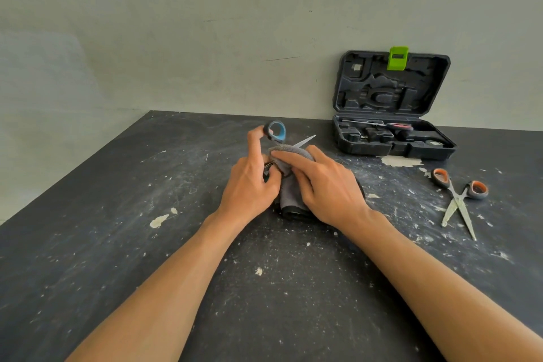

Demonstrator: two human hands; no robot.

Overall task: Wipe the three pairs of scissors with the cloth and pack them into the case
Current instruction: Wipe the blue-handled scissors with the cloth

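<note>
Head cam view, looking down at a scuffed dark grey tabletop (117, 244) spattered with pale paint flecks. Going left to right: the left hand (249, 182) grips the blue-handled scissors (276, 131), fingers curled round the handle end, one loop sticking up. Right hand (320, 182) pinches the folded grey cloth (289, 194) around the blades, with just a steel tip poking out past it. Further right, the open black plastic tool case (393, 138) sits against the wall, and there's already a red-handled pair (396, 126) lying in its tray. Orange-handled scissors (458, 197) lie splayed open on the table near it, still looking grubby. So I'd say one packed, one mid-wipe, one left
</note>
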